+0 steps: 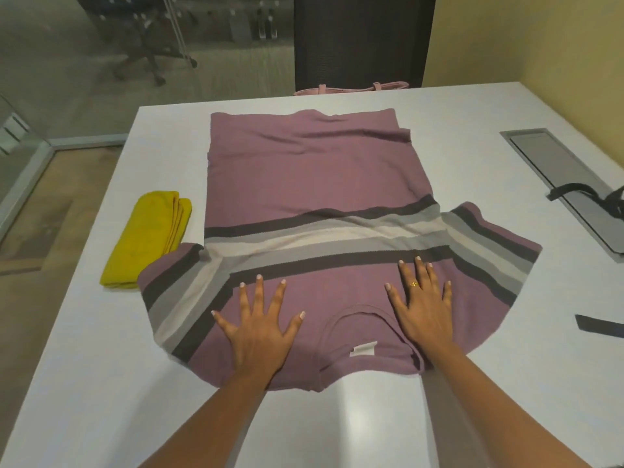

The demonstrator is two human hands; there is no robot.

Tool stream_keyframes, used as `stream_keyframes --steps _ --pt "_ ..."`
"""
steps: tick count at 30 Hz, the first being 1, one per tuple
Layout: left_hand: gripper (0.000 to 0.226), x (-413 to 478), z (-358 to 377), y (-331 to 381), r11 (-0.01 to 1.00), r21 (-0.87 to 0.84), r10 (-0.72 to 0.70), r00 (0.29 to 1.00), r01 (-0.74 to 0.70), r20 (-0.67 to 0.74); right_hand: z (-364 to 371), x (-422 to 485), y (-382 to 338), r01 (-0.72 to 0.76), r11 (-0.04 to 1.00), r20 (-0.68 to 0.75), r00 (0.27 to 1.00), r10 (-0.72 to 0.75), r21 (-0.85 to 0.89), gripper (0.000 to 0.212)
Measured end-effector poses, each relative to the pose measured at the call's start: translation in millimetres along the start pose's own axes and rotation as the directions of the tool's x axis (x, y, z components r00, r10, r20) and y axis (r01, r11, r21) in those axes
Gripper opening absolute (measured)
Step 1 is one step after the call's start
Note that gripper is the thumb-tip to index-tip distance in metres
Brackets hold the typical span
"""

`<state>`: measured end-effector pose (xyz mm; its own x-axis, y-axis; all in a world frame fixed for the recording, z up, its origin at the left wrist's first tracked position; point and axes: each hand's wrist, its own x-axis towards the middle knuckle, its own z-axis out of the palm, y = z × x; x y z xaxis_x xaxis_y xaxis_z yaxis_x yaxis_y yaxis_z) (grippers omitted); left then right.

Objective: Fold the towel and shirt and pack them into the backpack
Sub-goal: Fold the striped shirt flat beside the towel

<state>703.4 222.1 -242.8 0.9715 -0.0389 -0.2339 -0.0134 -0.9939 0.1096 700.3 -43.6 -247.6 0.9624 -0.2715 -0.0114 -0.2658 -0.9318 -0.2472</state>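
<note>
- The shirt point(304, 184) is spread flat on the desk point(472, 109), its long axis running away from the person, with the collar point(358, 319) nearest.
- The left hand point(260, 332) and right hand point(422, 309) are laid flat on it either side of the collar, fingers spread; nothing is gripped.
- A sleeve is spread just outside each hand.
- The folded towel point(148, 238) is seen at the shirt's left edge.
- Black straps point(574, 190) are cut off at the right; whether they are the backpack's cannot be told.

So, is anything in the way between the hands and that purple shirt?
Nothing visible. The left hand and right hand lie flat on the shirt, either side of its collar. The yellow towel lies off to the left.
</note>
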Motion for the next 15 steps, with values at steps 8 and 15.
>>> stream_keyframes --steps 8,15 --pt "0.109 -23 4 -24 0.996 -0.048 -0.071 0.997 0.068 -0.044 -8 -31 22 -0.117 0.993 -0.029 0.993 0.116 -0.019 0.071" --pt "0.115 -48 0 -28 0.996 -0.054 -0.069 0.998 0.069 -0.003 -13 -57 27 -0.139 0.99 -0.021 0.99 0.139 -0.009 0.071"
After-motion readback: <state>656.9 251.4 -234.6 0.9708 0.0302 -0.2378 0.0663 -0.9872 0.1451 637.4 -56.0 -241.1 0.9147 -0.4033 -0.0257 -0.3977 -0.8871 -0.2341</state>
